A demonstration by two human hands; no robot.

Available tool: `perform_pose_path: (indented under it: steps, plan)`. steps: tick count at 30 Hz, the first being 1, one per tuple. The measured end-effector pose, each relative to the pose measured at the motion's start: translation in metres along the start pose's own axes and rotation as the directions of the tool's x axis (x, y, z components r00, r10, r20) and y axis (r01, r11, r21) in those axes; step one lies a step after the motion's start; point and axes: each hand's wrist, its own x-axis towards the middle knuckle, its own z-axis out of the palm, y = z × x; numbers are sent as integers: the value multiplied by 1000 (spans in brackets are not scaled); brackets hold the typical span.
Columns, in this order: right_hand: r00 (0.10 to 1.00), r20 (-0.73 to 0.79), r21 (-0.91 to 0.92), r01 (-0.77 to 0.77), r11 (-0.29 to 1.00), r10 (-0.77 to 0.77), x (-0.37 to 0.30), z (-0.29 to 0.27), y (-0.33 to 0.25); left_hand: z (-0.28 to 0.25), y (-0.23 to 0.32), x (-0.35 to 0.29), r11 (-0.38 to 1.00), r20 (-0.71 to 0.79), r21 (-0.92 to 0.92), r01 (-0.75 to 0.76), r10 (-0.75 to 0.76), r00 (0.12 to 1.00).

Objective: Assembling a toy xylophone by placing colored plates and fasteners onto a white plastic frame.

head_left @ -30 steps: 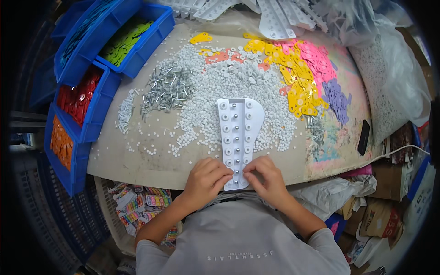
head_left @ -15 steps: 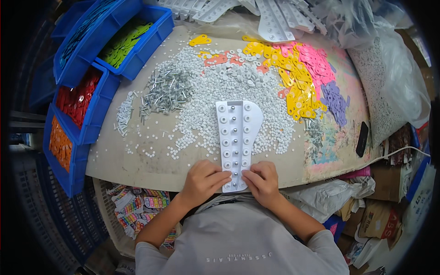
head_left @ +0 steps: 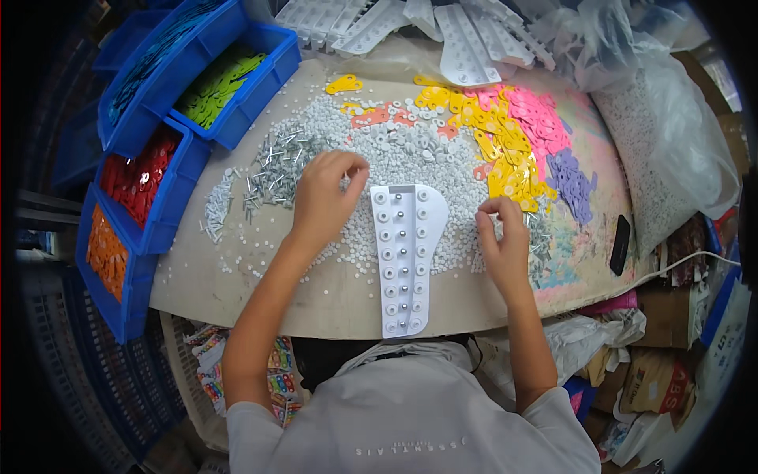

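A white plastic jig (head_left: 437, 213) lies lengthwise before me, wide end far and narrow end at the table's near edge. White washers sit in a row along each side, with silver studs down its middle channel. My left hand (head_left: 325, 193) hovers left of the jig's far end, over the silver rivets (head_left: 272, 158) and small white washers (head_left: 410, 154). Its fingers are bent, with a gap to the thumb and nothing visible between. My right hand (head_left: 505, 237) is to the right of the jig, at the washers' edge, thumb and forefinger slightly apart, nothing visible in them.
Yellow pieces (head_left: 513, 158), pink pieces (head_left: 537, 118) and purple pieces (head_left: 570, 186) lie to the right. Blue bins (head_left: 237, 118) of coloured parts line the left. More white jigs (head_left: 466, 55) lie at the back. A clear bag (head_left: 655, 150) and a black object (head_left: 621, 245) are right.
Both hands have left the jig's near end and moved forward, the left toward the rivets and washers, the right to the jig's right. The jig shows slightly nearer to me.
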Motion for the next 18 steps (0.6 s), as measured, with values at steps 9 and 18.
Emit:
perform_pose_path:
  steps: [9, 18]
  plan:
    - [954, 243, -168, 217, 962, -173, 70, 24, 16, 41, -32, 55, 985, 142, 120, -120, 103, 985]
    - [959, 220, -280, 236, 930, -178, 93, 49, 32, 40, -30, 49, 976, 98, 121, -180, 169, 981]
